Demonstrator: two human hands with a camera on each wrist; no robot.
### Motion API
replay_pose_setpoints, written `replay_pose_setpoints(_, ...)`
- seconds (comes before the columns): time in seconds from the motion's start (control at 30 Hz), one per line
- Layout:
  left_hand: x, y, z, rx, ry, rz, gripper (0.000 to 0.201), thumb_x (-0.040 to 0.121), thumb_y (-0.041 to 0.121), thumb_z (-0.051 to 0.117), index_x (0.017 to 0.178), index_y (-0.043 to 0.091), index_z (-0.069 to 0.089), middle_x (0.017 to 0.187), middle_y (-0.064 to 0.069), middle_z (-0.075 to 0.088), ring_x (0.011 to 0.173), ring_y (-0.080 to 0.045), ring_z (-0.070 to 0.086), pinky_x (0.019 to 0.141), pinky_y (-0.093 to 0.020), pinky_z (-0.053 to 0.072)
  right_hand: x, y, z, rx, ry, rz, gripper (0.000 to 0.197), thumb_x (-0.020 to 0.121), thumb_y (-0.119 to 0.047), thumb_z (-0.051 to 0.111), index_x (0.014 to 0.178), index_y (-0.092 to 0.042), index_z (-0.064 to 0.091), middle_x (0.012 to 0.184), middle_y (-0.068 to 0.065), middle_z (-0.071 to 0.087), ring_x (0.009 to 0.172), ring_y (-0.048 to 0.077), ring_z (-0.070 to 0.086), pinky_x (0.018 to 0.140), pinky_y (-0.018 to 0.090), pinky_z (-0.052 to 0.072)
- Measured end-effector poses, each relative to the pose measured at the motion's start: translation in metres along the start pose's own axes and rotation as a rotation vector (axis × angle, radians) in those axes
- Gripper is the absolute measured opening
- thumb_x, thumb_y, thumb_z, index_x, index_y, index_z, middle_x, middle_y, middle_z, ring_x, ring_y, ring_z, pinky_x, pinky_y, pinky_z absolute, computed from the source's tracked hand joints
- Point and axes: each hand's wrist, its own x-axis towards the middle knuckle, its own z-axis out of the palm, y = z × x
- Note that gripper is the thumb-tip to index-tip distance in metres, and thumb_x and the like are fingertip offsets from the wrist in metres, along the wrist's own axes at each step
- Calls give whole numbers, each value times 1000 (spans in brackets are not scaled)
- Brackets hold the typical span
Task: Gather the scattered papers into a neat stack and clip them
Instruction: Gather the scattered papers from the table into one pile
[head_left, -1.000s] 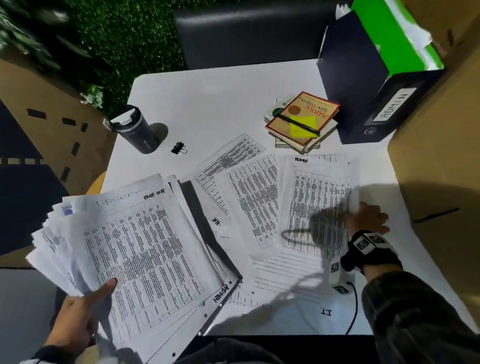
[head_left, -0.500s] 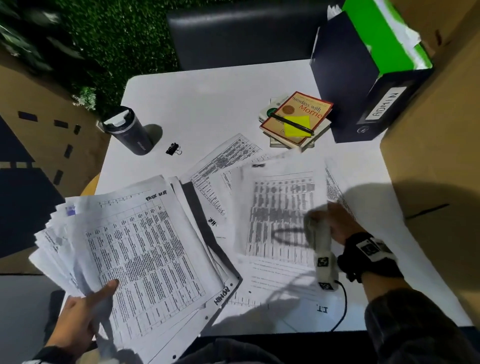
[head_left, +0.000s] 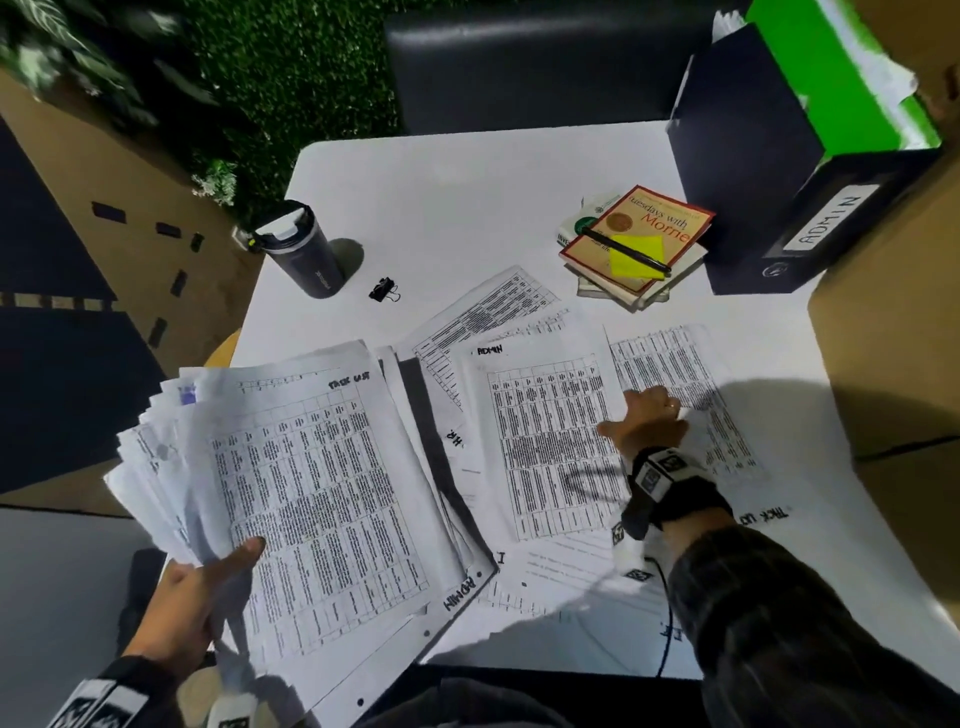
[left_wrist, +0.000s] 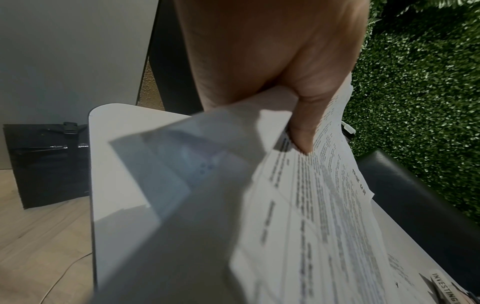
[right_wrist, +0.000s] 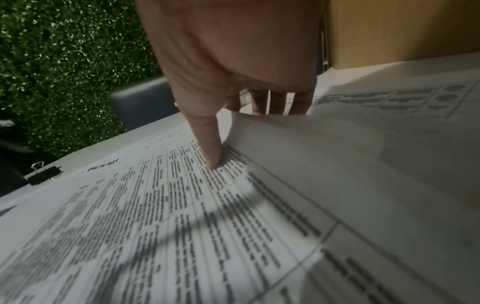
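My left hand (head_left: 208, 582) grips a thick, fanned stack of printed sheets (head_left: 311, 467) at the table's near left corner, thumb on top (left_wrist: 301, 131). Loose sheets lie overlapping across the near half of the white table (head_left: 467, 197). My right hand (head_left: 641, 418) rests on them at the right. Its thumb presses on the sheet marked ADMIN (head_left: 545, 441). Its fingers reach over the left edge of the sheet to the right (head_left: 691, 384), which curls up between thumb and fingers (right_wrist: 363, 144). A black binder clip (head_left: 384, 290) lies alone beyond the papers, left of centre.
A dark tumbler (head_left: 304, 249) stands near the table's left edge. Books with a pen and yellow note (head_left: 634, 239) lie at the back right, beside a dark file box marked ADMIN (head_left: 769, 171). Cardboard (head_left: 893, 338) borders the right side. A dark chair (head_left: 519, 67) stands behind.
My right hand slid the ADMIN sheet leftward over the other papers, then moved back right to the edge of the sheet beside it. The left hand kept holding its stack.
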Motion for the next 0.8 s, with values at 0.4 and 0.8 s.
replay_pose_setpoints(0.4,24,-10,-9,-33,-14,-31,36,73,22,79,62,-5,57,57,-12,46,55,-20,39,53,-28,30,-17,-7,-16,712,147,-426,12,80,2,66,80,-6,58,74,10,59,68,20,56,57,26,41)
replay_pose_setpoints(0.8,58,47,29,-73,-115,14,27,80,8,72,58,3,58,47,-2,48,40,-12,38,42,-16,31,-85,-81,-42,1384,-104,-421,47,81,12,61,113,-22,54,106,-5,67,89,-1,67,87,21,50)
